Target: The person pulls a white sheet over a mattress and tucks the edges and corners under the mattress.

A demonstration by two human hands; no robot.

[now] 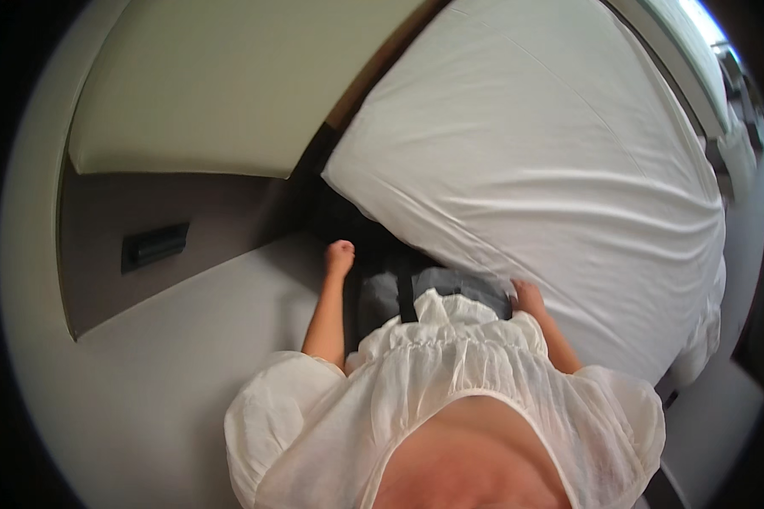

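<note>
A mattress covered with a white fitted sheet [535, 146] fills the middle and right of the view. Its surface is smooth at the far end, with creases running across the near half. My right hand [527, 298] is against the sheet's near side edge, fingers pointing down; whether they grip the fabric is hidden. My left hand [340, 257] hangs in the dark gap between the bed and the wall, fingers curled in, with no object visible in it.
A padded cream headboard panel [216, 83] rises at upper left, above a grey-brown wall panel [229, 203] with a dark fixture [158, 247]. The pale wall [165, 356] stands close on my left. White bedding [700, 343] hangs at the bed's right end.
</note>
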